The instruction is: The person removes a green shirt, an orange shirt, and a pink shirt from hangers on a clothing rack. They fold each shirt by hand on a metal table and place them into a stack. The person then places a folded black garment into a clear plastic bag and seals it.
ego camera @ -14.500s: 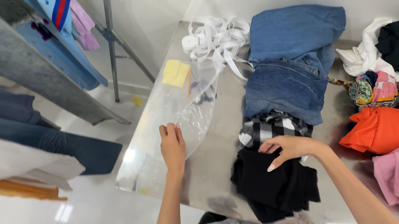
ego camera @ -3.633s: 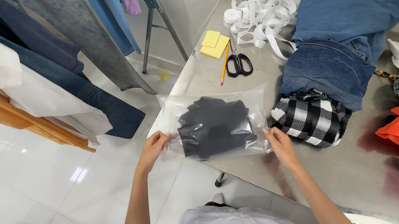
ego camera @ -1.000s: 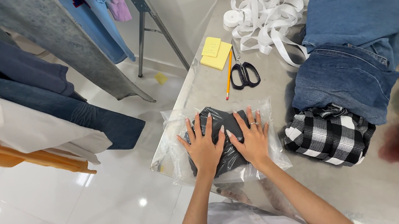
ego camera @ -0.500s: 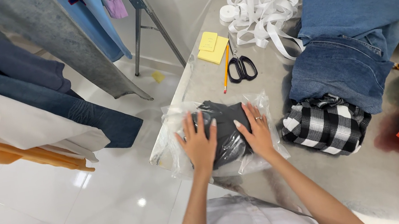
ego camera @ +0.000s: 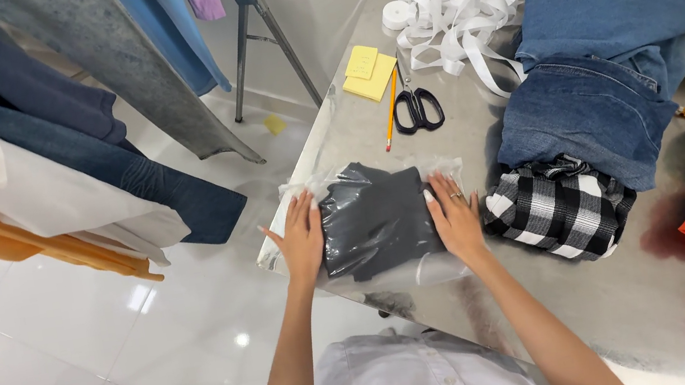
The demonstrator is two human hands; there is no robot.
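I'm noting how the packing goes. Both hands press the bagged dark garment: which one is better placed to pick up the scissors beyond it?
Probably the right hand. It lies flat on the bag's right edge, almost straight below the scissors on the table. The left hand lies on the far edge and would have to cross over.

Both hands flat, left hand [ego camera: 302, 240], right hand [ego camera: 457, 222], fingers forward, palms down

A clear plastic bag [ego camera: 372, 232] holding a folded dark grey garment [ego camera: 376, 221] lies flat at the counter's [ego camera: 562, 304] near edge.
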